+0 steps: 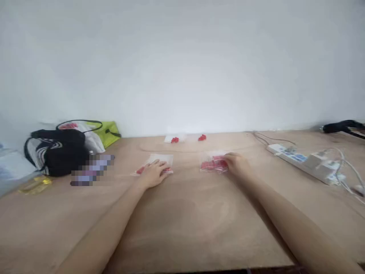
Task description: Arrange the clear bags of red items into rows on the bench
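Observation:
My left hand (154, 173) lies flat on a clear plastic bag (159, 158) with small red pieces inside, on the wooden table (188, 220). My right hand (236, 163) grips the edge of a second clear bag (212, 163) packed with red pieces. Farther back near the wall sit a small white packet with red pieces (173, 139) and a loose red piece (202, 137).
A black bag (61, 152), a white plastic bag and a green bag (107, 133) stand at the back left, with a yellow item (35, 185) at the left edge. A white power strip (305, 161) with cables lies at the right. A black object (342, 126) rests far right.

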{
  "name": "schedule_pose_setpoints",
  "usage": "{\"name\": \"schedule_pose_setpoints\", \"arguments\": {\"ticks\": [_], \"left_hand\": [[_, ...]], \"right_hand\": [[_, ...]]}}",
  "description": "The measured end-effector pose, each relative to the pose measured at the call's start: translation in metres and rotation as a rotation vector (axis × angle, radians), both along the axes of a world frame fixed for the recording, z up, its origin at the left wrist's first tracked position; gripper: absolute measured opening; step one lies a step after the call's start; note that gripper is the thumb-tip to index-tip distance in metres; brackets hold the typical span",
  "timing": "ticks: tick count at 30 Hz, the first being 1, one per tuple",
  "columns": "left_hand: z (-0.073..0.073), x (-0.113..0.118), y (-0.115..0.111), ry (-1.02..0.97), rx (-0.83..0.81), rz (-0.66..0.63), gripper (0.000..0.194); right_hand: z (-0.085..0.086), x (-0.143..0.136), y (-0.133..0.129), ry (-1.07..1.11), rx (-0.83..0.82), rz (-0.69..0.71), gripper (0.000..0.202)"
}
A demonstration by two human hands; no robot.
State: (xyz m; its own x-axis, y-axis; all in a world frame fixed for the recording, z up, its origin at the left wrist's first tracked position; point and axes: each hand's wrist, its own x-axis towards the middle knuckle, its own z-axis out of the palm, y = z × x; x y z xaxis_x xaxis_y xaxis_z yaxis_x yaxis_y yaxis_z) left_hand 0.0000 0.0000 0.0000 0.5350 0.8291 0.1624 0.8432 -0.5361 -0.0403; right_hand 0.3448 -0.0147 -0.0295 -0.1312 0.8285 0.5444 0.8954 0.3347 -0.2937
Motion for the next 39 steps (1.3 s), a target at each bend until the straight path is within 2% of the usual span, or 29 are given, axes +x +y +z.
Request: {"name": "schedule_pose_setpoints", "arguments": {"ticks": [3, 6, 8, 10, 15, 19, 22, 28, 33, 39], "left_hand": [[0.001, -0.012, -0.004, 0.017, 0.048, 0.074, 0.040], [-0.002, -0.007, -0.009, -0.030, 0.203, 0.058, 0.043], [-0.008, 0.007, -0.014, -0.116, 0.306, -0.022, 0.044], [-0.017, 0.025, -0.018, -0.234, 0.338, -0.121, 0.043], [-0.036, 0.058, -0.020, -0.420, 0.263, -0.288, 0.039], [-0.041, 0.064, -0.011, -0.435, 0.332, -0.384, 0.024], [-0.040, 0.062, -0.005, -0.380, 0.405, -0.430, 0.019], [-0.036, 0.054, -0.003, -0.268, 0.524, -0.483, 0.021], [-0.033, 0.052, -0.004, -0.274, 0.584, -0.540, 0.020], [-0.033, 0.046, -0.002, -0.321, 0.643, -0.616, 0.015]], "right_hand": [[0.002, -0.011, -0.002, 0.099, 0.083, -0.106, 0.025], [0.000, -0.031, -0.004, 0.098, 0.163, -0.135, 0.025], [-0.003, -0.049, -0.006, 0.023, 0.200, -0.087, 0.026], [-0.007, -0.067, -0.008, -0.079, 0.222, -0.007, 0.030], [-0.013, -0.092, -0.014, -0.212, 0.261, 0.138, 0.026], [-0.015, -0.094, -0.013, -0.228, 0.268, 0.237, 0.022], [-0.015, -0.091, -0.011, -0.228, 0.237, 0.298, 0.022], [-0.017, -0.076, -0.010, -0.320, 0.152, 0.215, 0.023], [-0.018, -0.066, -0.009, -0.343, 0.246, 0.215, 0.022], [-0.016, -0.067, -0.008, -0.354, 0.378, 0.254, 0.019]]}}
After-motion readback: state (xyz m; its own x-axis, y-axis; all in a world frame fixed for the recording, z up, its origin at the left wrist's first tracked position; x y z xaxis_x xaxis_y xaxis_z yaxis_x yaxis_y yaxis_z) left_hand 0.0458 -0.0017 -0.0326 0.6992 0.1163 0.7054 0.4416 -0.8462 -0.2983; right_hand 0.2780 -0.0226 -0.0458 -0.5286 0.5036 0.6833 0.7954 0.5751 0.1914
